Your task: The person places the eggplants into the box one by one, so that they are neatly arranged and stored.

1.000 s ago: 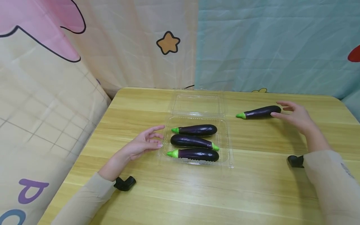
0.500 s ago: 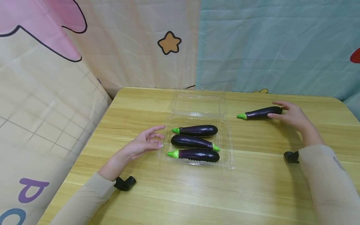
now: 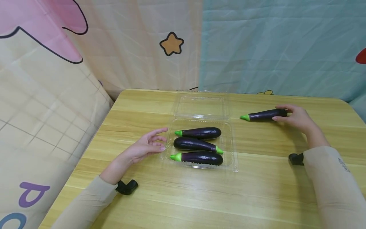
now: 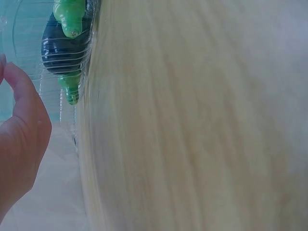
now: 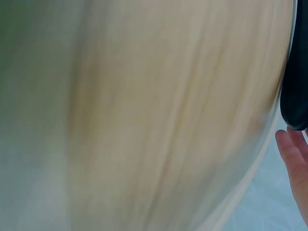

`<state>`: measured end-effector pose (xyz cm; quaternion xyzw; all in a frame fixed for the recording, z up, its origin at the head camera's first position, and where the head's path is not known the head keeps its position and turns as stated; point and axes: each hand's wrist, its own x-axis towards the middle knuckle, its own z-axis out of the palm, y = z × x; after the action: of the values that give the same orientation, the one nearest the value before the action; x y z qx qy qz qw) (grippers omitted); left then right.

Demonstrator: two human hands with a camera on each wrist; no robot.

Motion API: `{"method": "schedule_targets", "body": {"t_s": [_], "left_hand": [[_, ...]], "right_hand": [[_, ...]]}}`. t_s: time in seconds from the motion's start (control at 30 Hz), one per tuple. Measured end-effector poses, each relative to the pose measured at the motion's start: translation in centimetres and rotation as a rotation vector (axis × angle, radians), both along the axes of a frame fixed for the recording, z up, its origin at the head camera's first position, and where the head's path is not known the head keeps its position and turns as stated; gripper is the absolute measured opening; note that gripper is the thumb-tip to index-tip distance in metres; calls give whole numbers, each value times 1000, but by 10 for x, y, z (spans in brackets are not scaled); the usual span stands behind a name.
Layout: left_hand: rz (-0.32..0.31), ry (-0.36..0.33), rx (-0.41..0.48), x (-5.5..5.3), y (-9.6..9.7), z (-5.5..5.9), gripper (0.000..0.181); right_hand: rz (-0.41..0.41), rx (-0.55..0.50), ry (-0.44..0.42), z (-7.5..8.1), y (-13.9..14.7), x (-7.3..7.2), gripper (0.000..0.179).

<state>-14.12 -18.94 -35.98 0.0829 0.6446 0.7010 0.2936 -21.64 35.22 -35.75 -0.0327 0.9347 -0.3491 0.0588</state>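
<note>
A dark purple eggplant (image 3: pixel 263 115) with a green stem lies at the right of the table. My right hand (image 3: pixel 297 119) grips its thick end, thumb in front and fingers behind. In the right wrist view only part of that eggplant (image 5: pixel 296 82) shows, at the right edge above the fingers (image 5: pixel 291 154). My left hand (image 3: pixel 145 146) is beside the left wall of a clear plastic clamshell box (image 3: pixel 233 143), fingers loosely spread; touching or just apart, I cannot tell. In the box lie three eggplants (image 3: pixel 201 133), the middle one with its stem to the right.
The box's clear lid (image 3: pixel 201 105) is folded back flat toward the far edge of the wooden table (image 3: pixel 200 197). A printed curtain (image 3: pixel 257 47) hangs behind the table, and another printed cloth (image 3: pixel 43 111) runs along its left side. Black wrist mounts (image 3: pixel 127 187) stick out from both sleeves.
My right hand has moved slightly left and its thumb and fingers have closed on the eggplant's thick end. My left hand and the box have stayed put.
</note>
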Motion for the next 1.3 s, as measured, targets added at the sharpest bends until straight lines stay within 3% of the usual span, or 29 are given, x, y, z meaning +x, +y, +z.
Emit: {"method": "schedule_targets", "body": {"t_s": [0.73, 1.3], "left_hand": [[-3, 10, -3, 0, 1, -1, 76], [-9, 5, 9, 1, 0, 0, 76]], "right_hand": [[34, 56, 107, 0, 0, 9, 51], [47, 74, 99, 6, 0, 25, 51]]}}
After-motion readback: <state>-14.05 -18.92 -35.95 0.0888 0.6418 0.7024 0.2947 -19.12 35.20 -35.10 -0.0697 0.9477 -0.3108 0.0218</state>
